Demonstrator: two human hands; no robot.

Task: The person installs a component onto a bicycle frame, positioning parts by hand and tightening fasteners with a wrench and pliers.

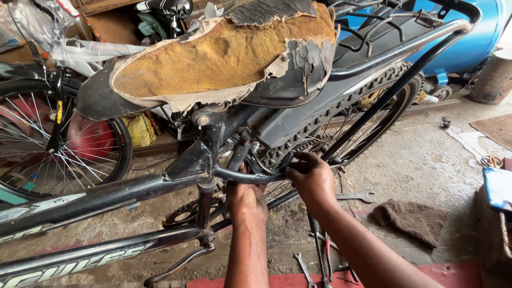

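Note:
A black bicycle frame (pixel 106 194) stands in front of me, its saddle (pixel 224 58) torn so that yellow foam shows. Below the saddle a curved black stay (pixel 250 177) runs toward the rear wheel (pixel 368 106). My left hand (pixel 246 197) reaches up from below and grips this stay near the seat tube. My right hand (pixel 312 178) has its fingers closed on the same area just to the right, against the tyre and the black mudguard (pixel 298 122). What the fingertips hold there is hidden.
A spanner (pixel 356 196) and a brown rag (pixel 413 220) lie on the concrete floor to the right. More spanners (pixel 305 269) and pliers rest on a red mat below. Another bicycle wheel (pixel 58 138) stands at the left, a blue drum (pixel 474 37) behind.

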